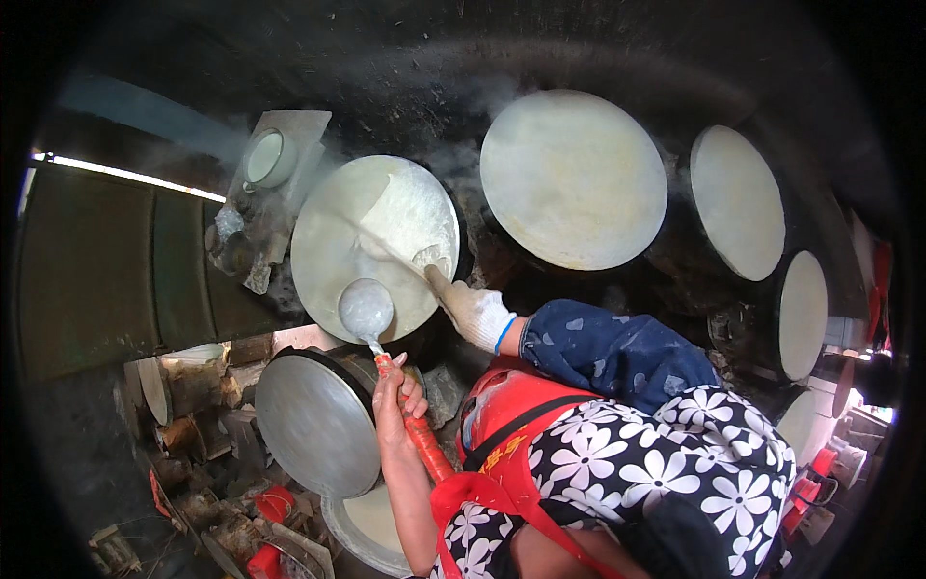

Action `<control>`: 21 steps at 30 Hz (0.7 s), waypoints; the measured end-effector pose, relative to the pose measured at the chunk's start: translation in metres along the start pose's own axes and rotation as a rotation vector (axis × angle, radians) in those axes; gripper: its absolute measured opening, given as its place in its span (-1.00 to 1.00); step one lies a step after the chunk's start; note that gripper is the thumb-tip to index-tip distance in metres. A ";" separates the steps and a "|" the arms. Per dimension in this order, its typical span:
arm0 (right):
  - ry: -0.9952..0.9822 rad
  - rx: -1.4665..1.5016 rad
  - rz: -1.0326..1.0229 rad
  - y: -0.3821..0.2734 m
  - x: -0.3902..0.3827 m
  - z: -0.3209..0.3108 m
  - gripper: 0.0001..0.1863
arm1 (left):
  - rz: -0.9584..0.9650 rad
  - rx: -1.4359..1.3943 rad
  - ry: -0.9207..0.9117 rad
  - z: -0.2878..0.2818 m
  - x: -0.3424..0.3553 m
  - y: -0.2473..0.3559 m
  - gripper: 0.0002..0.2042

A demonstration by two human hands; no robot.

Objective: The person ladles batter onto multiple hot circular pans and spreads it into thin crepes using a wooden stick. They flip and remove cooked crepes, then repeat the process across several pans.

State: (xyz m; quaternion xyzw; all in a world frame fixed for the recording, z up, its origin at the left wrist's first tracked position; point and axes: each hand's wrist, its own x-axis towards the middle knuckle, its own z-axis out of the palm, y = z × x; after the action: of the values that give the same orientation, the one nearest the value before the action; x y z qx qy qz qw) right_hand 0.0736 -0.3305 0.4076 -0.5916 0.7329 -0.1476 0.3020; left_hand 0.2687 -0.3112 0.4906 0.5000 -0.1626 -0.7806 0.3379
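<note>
My left hand [399,391], bare, is wrapped around the red-wrapped handle of a metal ladle [366,308]. The ladle's round bowl, coated in pale batter, hangs over the near edge of a round griddle [313,253]. Wet white batter [410,207] covers the upper right part of that griddle. In a white glove, my right hand [477,315] grips a batter spreader [388,247] by its thick handle; the thin blade lies across the batter. Steam blurs part of the blade.
To the right stand several more round griddles, the nearest pale and large [574,180]. A grey metal lid [318,425] partly covers a tub of batter [371,521] below left. An enamel pot [271,159] sits on a ledge at the far left. Firewood [193,434] lies lower left.
</note>
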 end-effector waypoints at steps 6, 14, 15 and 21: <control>0.214 0.051 0.121 0.050 0.024 -0.022 -0.39 | -0.071 -0.039 -0.070 -0.015 0.003 -0.015 -0.69; 0.028 -0.052 -0.019 0.024 -0.005 -0.015 -0.44 | -0.145 -0.008 -0.129 -0.008 0.016 -0.037 -0.68; 0.017 -0.066 -0.044 0.021 -0.012 -0.022 -0.43 | -0.149 -0.003 -0.116 -0.009 0.016 -0.037 -0.68; 0.321 0.084 0.240 0.055 -0.049 -0.005 -0.41 | -0.143 -0.033 -0.158 -0.007 0.037 -0.040 -0.74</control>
State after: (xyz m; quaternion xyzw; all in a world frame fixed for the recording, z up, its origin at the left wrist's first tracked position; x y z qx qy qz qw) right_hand 0.0334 -0.2699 0.3935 -0.4559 0.8300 -0.2334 0.2209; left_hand 0.2506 -0.3071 0.4388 0.4418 -0.1398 -0.8422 0.2756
